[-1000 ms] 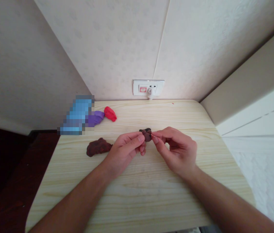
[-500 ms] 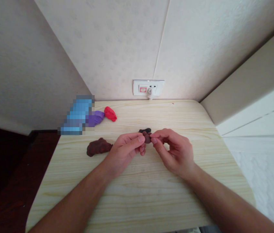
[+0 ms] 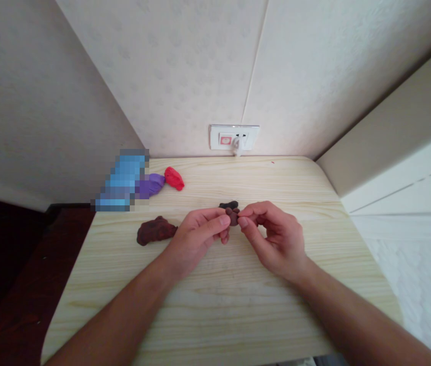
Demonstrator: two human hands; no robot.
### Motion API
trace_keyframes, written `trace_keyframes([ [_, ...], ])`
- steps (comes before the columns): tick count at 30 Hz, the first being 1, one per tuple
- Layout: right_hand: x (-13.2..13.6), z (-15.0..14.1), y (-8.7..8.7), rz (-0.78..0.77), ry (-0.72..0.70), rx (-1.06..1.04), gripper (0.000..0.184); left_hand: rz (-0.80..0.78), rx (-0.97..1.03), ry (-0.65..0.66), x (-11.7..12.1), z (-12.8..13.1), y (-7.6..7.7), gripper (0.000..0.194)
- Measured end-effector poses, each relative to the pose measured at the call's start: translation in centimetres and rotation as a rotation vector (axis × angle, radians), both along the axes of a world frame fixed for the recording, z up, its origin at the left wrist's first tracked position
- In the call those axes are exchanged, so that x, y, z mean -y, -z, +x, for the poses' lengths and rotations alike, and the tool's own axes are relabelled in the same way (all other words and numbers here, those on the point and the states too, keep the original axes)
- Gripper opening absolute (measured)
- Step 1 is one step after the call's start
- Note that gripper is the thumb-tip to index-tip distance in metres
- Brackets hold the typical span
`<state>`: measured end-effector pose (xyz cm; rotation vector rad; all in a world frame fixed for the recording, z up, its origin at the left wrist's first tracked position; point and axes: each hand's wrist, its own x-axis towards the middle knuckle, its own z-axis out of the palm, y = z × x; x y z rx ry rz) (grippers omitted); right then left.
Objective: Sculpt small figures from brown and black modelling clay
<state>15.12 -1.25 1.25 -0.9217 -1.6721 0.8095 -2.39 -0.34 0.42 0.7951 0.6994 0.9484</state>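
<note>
Between my two hands is a small brown modelling clay figure (image 3: 233, 218), a round piece with two little knobs on its top. My left hand (image 3: 202, 231) is closed, pinching the figure's left side between thumb and fingers. With thumb and forefinger, my right hand (image 3: 272, 231) pinches its right edge. Just behind the figure lies a black clay piece (image 3: 229, 204), partly covered by it. A larger dark brown clay lump (image 3: 156, 231) rests on the table left of my left hand, its right end hidden behind that hand.
Further back on the wooden table (image 3: 215, 315) lie a red clay lump (image 3: 174, 178) and a purple one (image 3: 152, 185). Beside them is a blurred-out blue object (image 3: 125, 175). A wall socket (image 3: 234, 138) with a plug sits just above the table's back edge.
Almost nothing differs. Both hands keep their pinch on the brown figure, and the whole view has shifted very slightly.
</note>
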Motion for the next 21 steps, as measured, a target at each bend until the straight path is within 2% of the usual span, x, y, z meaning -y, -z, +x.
trace_keyframes([
  [4,0.07,0.04,0.12,-0.027,-0.021,-0.042,0.006,0.004,0.001,-0.015,0.06,-0.01,0.05,0.020],
  [8,0.15,0.08,0.37,-0.081,0.020,-0.092,0.008,0.019,-0.022,-0.055,0.01,0.07,0.05,0.022],
  [13,0.05,0.07,0.14,-0.134,0.037,-0.088,0.001,0.031,-0.052,-0.087,0.01,0.10,0.06,0.026],
  [21,0.01,0.10,-0.02,-0.146,0.054,-0.062,0.007,0.064,-0.098,-0.079,-0.03,-0.14,0.55,0.029],
])
